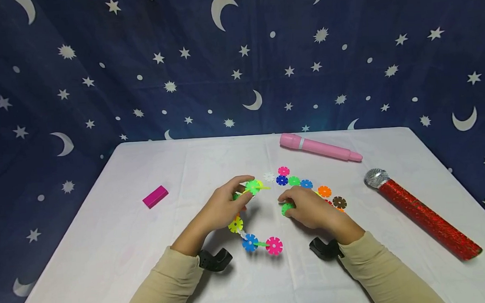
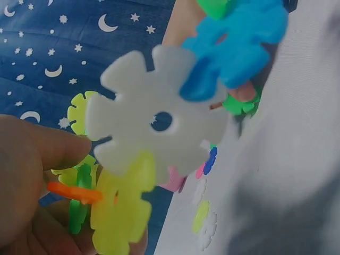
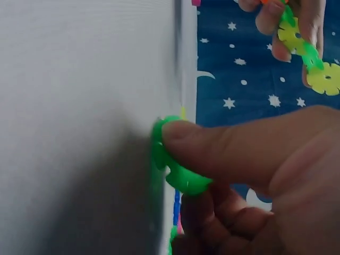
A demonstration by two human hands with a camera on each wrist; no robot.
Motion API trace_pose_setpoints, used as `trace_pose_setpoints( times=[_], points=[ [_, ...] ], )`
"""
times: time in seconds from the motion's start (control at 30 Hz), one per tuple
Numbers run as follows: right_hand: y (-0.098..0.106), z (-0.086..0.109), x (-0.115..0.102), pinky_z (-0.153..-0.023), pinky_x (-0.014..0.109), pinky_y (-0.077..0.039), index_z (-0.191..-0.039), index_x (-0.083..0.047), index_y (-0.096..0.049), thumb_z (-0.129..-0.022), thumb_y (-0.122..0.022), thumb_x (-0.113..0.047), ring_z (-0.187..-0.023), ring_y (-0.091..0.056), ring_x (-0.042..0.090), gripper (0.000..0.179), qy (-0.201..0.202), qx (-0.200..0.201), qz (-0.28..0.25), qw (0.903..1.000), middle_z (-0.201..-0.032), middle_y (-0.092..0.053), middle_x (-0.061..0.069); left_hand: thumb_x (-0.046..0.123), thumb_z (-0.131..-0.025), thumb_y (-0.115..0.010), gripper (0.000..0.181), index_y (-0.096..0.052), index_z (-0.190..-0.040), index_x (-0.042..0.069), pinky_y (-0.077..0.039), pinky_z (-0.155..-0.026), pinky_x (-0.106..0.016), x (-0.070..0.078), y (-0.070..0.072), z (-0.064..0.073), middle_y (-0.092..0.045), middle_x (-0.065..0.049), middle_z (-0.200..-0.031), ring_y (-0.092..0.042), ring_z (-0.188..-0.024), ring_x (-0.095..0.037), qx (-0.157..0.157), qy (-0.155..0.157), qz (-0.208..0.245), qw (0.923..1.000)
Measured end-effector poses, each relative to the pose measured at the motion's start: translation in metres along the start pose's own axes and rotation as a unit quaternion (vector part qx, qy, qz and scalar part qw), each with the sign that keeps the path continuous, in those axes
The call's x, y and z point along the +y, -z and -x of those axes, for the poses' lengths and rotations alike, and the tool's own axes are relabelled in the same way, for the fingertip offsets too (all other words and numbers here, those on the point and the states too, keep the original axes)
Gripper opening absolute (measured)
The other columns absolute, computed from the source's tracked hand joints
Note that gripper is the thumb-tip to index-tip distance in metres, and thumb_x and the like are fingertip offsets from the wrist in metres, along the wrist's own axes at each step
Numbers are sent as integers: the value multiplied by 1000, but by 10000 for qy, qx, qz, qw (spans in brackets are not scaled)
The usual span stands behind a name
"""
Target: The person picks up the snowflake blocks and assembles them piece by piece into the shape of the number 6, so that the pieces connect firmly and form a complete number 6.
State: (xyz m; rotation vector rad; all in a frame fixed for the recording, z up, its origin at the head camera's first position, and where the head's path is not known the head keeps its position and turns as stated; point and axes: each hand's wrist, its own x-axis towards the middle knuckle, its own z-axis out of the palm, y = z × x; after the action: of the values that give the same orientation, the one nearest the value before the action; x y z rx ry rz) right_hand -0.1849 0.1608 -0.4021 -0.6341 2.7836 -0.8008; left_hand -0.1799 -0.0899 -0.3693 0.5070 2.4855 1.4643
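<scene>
In the head view my left hand (image 1: 225, 203) holds a chain of notched flower-shaped plastic discs by its upper end, thumb and fingers around a green disc (image 1: 253, 186). The chain hangs in a curve through a yellow disc (image 1: 236, 224) and a blue disc (image 1: 250, 243) to a pink disc (image 1: 274, 246). Close up, the left wrist view shows its white disc (image 2: 133, 127) slotted to blue and yellow ones. My right hand (image 1: 314, 207) pinches a single green disc (image 3: 186, 178) between thumb and fingers, just at the white tabletop. This disc is apart from the chain.
Loose discs, among them an orange one (image 1: 324, 191) and a brown one (image 1: 339, 202), lie beyond and beside my right hand, which hides some. A pink microphone-like stick (image 1: 326, 150) lies behind them. At right is a red glittery microphone (image 1: 428, 221), at left a magenta block (image 1: 155, 197).
</scene>
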Motion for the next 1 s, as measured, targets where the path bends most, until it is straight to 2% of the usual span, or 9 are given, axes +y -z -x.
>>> trace_pose_setpoints(
  times=[0.1,0.17,0.23,0.33,0.4,0.47,0.57,0.77,1.0],
  points=[
    [6,3,-1,-71,32,-48,-104,-7,-70,-89,-74,-10,-78,-53,16,16,81,130,-638,9978,-81,-56,-2,15,-100,-59,43,-53,-142,15,-53,-58,-33,0,-1,0,-65,-11,-113,-67,-78,-31,10,-13,57,10000],
    [10,5,-3,-66,29,-47,-103,-6,-68,-89,-75,-11,-73,-56,15,16,159,336,-1311,9907,-78,-58,-1,14,-100,-60,43,-53,-142,16,-53,-58,-33,1,-1,1,-66,-10,-111,-67,-78,-32,36,-29,76,10000],
    [13,7,-7,-65,28,-51,-105,-3,-67,-89,-76,-11,-69,-61,17,21,191,599,-2073,9763,-79,-63,3,14,-100,-60,43,-53,-142,16,-53,-58,-33,1,-2,1,-66,-9,-109,-67,-77,-32,35,-63,109,9999],
    [16,9,-13,-66,30,-57,-111,5,-64,-88,-75,-4,-68,-69,24,27,301,1056,-2994,9478,-82,-67,12,14,-100,-60,43,-52,-142,16,-53,-58,-33,1,-2,1,-66,-8,-107,-67,-76,-32,16,-105,152,9998],
    [17,9,-17,-68,32,-59,-113,9,-63,-88,-73,1,-71,-71,24,28,384,1277,-3379,9317,-85,-68,16,13,-100,-60,42,-52,-141,16,-53,-57,-33,1,-2,1,-66,-8,-106,-67,-76,-32,11,-130,165,9998],
    [19,10,-19,-70,33,-59,-115,13,-63,-88,-71,6,-74,-72,21,29,469,1402,-3585,9218,-87,-67,17,13,-100,-61,42,-52,-141,15,-53,-58,-33,1,-2,1,-66,-8,-106,-67,-75,-32,26,-144,169,9998],
    [20,11,-21,-73,32,-59,-120,16,-61,-88,-69,9,-78,-72,15,34,550,1380,-3754,9149,-90,-66,19,14,-99,-61,43,-52,-142,15,-52,-58,-33,1,-2,1,-66,-8,-105,-67,-75,-32,63,-133,170,9997],
    [21,11,-20,-77,32,-59,-124,18,-58,-89,-66,11,-82,-73,16,37,618,1291,-3822,9129,-93,-67,22,14,-99,-62,44,-53,-142,16,-53,-58,-33,1,-3,1,-65,-7,-105,-67,-74,-31,157,-110,138,9997],
    [19,11,-20,-76,34,-59,-126,21,-55,-90,-62,14,-82,-73,12,38,667,1125,-4148,9005,-95,-64,23,13,-99,-62,43,-54,-142,13,-53,-58,-32,0,-6,-1,-66,-7,-106,-67,-74,-28,179,-210,49,9996]
  ],
)
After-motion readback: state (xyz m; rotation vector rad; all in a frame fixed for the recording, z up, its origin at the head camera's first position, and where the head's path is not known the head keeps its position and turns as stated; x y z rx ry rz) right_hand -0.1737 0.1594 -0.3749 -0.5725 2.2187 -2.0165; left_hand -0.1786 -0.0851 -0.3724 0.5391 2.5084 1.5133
